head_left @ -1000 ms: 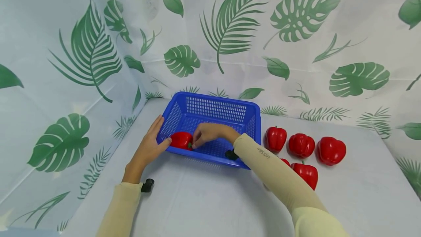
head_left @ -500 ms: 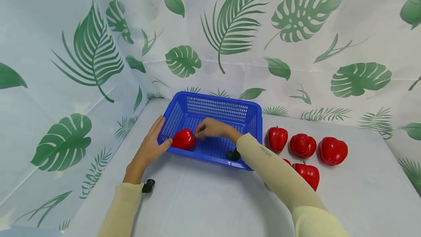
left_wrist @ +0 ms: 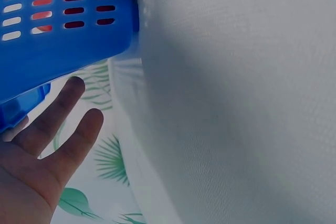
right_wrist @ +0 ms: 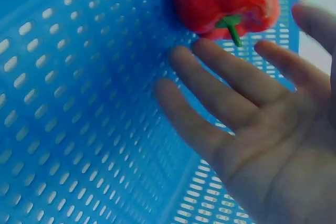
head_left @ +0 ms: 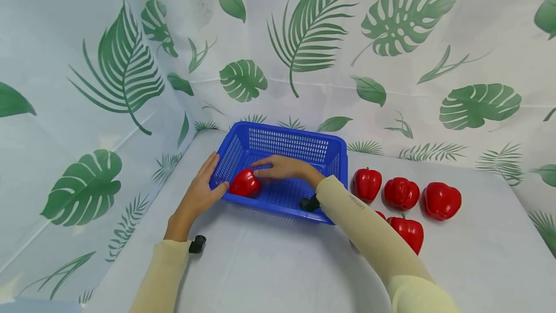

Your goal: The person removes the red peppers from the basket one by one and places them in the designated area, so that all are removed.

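Note:
A red bell pepper (head_left: pixel 245 183) with a green stem lies in the front left corner of a blue perforated plastic basket (head_left: pixel 278 212). My right hand (head_left: pixel 282 167) is inside the basket beside it, fingers extended toward the pepper. In the right wrist view, the fingers are spread with nothing in the palm, and their tips are close to the stem. My left hand (head_left: pixel 200 194) rests against the basket's left front corner, thumb at the rim. Seen from the left wrist, its straight, spread fingers (left_wrist: pixel 58 108) lie along the outside of the basket.
Several more red bell peppers stand on the white table to the right, among them one at the back (head_left: pixel 367 185) and one in front (head_left: pixel 407 233), partly behind the right sleeve (head_left: pixel 373 235). A leaf-patterned sheet (head_left: pixel 312 37) rises close behind the basket.
My right fingers have let go of the pepper's stem and straightened out. The pepper has turned and shifted slightly in the corner. The left hand has kept its place on the basket.

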Tool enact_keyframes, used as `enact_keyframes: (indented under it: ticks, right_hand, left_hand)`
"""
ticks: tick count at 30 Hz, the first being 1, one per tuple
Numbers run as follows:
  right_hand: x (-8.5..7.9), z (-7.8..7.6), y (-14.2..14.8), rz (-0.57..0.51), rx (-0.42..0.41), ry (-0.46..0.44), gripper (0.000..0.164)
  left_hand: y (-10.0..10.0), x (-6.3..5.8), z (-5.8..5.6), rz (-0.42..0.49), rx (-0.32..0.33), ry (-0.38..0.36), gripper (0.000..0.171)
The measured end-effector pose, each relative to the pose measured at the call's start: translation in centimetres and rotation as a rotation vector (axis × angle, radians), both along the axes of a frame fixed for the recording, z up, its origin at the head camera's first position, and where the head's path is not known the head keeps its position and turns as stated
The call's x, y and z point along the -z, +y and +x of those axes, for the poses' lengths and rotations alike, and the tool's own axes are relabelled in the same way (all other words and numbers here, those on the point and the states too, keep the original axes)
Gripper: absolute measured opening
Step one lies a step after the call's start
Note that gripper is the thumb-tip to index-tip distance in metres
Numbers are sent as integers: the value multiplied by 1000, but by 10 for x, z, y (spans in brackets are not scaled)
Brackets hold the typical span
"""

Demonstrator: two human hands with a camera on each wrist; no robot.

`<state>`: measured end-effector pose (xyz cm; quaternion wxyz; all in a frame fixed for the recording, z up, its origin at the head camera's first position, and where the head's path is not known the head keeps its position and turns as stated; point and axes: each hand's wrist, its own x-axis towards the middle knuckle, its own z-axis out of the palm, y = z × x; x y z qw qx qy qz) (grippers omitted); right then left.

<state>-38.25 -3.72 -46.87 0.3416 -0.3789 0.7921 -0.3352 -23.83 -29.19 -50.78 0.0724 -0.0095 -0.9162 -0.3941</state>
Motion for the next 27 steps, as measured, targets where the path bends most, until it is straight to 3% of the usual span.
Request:
enact_keyframes:
  ticks: [5, 11, 27]
  right_hand:
    - [0, 3, -4, 105, -79, 14, 73]
    - [6, 8, -14, 116, -120, 38, 83]
    - [14, 12, -39, 12, -54, 45, 76]
  left_hand:
    - [-1, -2, 1, -5, 5, 5, 85]
    - [0, -2, 1, -2, 8, 13, 84]
    - [-1, 1, 0, -5, 29, 32, 84]
